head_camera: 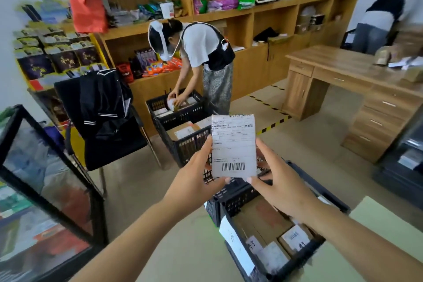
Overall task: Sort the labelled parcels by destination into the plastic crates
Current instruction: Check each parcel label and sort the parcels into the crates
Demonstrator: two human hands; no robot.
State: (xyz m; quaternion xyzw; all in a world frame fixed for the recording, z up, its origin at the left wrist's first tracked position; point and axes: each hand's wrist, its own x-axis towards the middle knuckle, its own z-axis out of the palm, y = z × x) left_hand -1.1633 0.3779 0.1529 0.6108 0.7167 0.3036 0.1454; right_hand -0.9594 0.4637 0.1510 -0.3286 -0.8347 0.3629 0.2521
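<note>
Here, both hands are holding up a flat, pale parcel [233, 146] with a printed label and barcode: the left hand [194, 174] and the right hand [279, 181] are each pinching a lower edge, above a black, lattice-walled plastic crate [238, 194] that is holding brown cardboard boxes [295, 239] with white labels. Beyond it, another person [201, 57] is bending over two more black crates [180, 117], reaching into the farther one. A black chair [107, 139] draped with dark clothing is standing to the left, a wooden desk [357, 82] to the right, and wooden shelves [249, 14] are lining the back wall.
</note>
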